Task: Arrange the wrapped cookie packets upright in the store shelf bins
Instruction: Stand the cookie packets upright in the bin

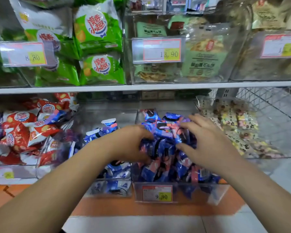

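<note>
- Both forearms reached in from the lower edge of view toward the lower shelf, with the left hand (133,142) and the right hand (207,140) meeting on one heap.
- Between the hands lay the blue-and-pink cookie packets (163,130), piled in the clear bin (195,189) behind the 9.90 price tag (157,193).
- The left hand gripped the heap's left flank, fingers above and thumb below curled round a bunch of wrappers.
- The right hand lay over the heap's upper right side, fingers spread and lightly bent, thumb against the wrappers. Whether it pinched a packet could not be told.
- Neither hand was the nearer, as both touched the heap from opposite sides.
- The packets leaned every way with their long axes crossing, and only a few at the back stood near upright. The coming move likely turned on pressing the bunch together and tipping it on end.
- Blue-and-white packets (115,169) sat in the neighbouring bin just to the left, below the left wrist.
</note>
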Available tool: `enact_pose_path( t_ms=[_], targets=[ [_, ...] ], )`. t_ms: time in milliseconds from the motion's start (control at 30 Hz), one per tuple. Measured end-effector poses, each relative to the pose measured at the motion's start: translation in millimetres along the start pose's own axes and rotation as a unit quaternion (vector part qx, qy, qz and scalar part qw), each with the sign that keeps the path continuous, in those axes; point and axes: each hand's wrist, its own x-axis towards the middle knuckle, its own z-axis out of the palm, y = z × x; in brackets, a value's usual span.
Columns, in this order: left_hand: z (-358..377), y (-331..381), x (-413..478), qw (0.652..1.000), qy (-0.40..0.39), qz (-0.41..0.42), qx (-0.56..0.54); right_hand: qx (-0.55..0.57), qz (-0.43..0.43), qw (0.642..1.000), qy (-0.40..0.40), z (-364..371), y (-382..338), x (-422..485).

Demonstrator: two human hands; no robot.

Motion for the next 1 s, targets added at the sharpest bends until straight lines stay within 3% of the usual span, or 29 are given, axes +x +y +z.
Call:
enact_pose_path(
  t_ms=[100,333,467,633,733,800,933,1000],
  targets=[
    [6.4,3.9,-1.7,0.998,-0.003,-0.013,0.053,-0.055,0.049,0.992,-0.104,0.2,6.1,-21.4],
    [7.2,-0.4,-3.1,0.994,0.073,-0.080,-0.018,-0.072,0.038,0.992,-0.096,7.4,3.3,-10.2],
    [13.9,5.0,5.5,0.982,0.173,-0.024,-0.079,-0.002,0.071,0.993,-0.097,10.8,11.8,15.3],
    [18.2,29.7,6.1,0.990,0.094,0.059,-0.083,0.098,0.084,0.992,-0.012,15.9,18.7,20.5],
    [28.2,39.4,8.2,0.991,0.052,0.106,-0.057,-0.022,0.076,0.997,0.024,0.4,24.8,17.7],
    [36.7,40.0,13.2,0.992,0.048,0.114,0.007,-0.045,0.071,0.996,-0.023,-13.3,31.1,12.4],
    [43.4,46.5,27.5,0.992,0.066,0.078,0.078,0.020,0.031,0.975,-0.217,-25.1,42.3,-9.3],
    [45.1,56.4,36.8,0.990,0.076,0.054,0.105,-0.015,0.006,0.970,-0.244,-20.2,44.3,-18.4]
  ],
)
